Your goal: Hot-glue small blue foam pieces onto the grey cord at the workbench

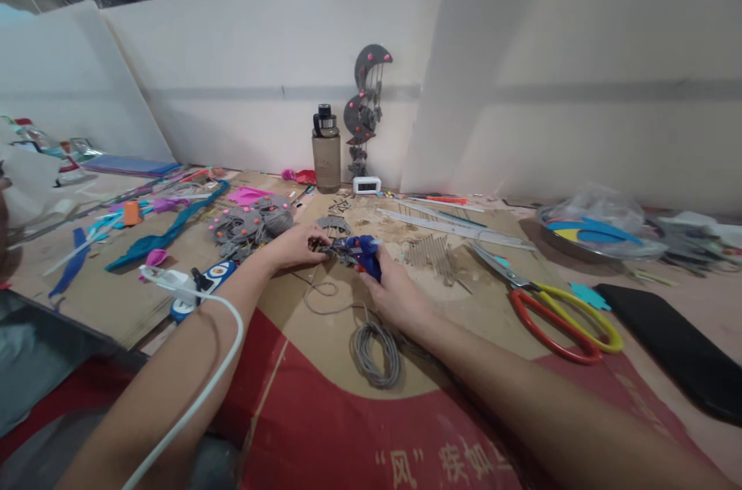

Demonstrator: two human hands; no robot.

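our right hand [394, 290] is wrapped around a blue glue gun [366, 249]; our left hand [298, 246] curls in close at its front, by a small dark piece [318, 244] above the cardboard [318, 335], though we cannot tell how firmly it grips. that piece looks unfinished to us. the grey crescent ornament [360, 117] seems complete, while the coiled cord [362, 357] appears largely unused.

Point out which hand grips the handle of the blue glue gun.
The right hand: it wraps around the handle of the blue glue gun. The left hand is near the gun's front end instead.
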